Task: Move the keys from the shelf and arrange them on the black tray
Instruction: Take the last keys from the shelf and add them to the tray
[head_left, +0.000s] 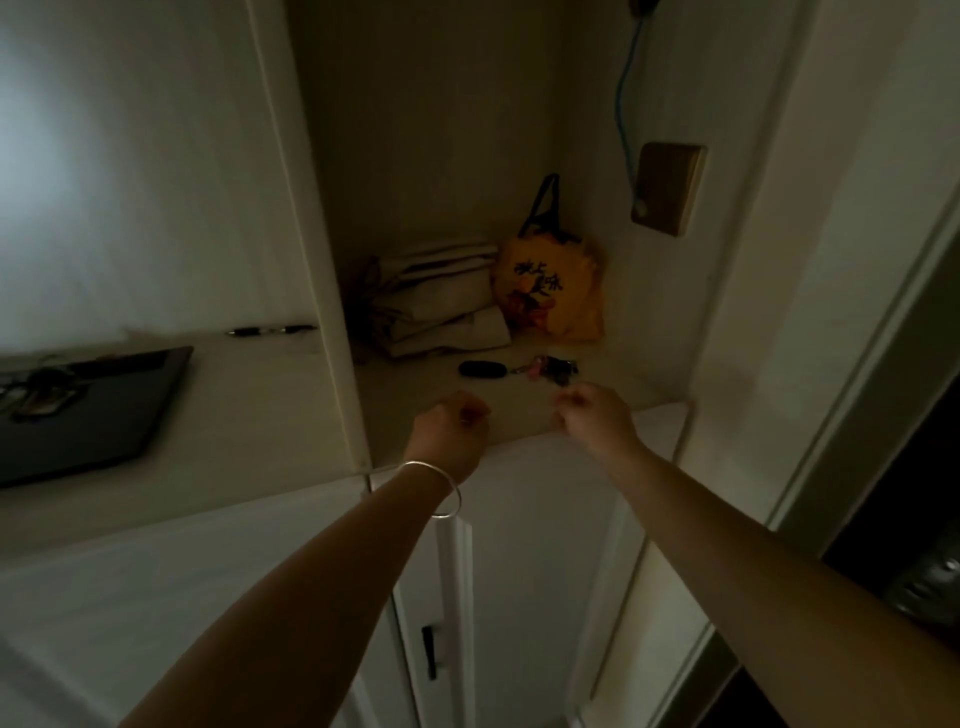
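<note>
A dark key fob with a small bunch of keys (519, 368) lies on the pale shelf (519, 410) inside the alcove. My right hand (597, 415) hovers just in front of the keys' right end, fingers curled, holding nothing I can make out. Left of it, my left hand (452, 431), with a silver bangle on the wrist, rests at the shelf's front edge with its fingers curled. The black tray (130, 415) sits on the counter at the far left and holds some keys (36, 389).
Behind the keys stand a yellow bag (550, 291) and a stack of folded pale bags (441, 306). A pen (270, 330) lies on the counter behind the tray. A vertical panel (332, 312) separates alcove and counter. Cabinet doors are below.
</note>
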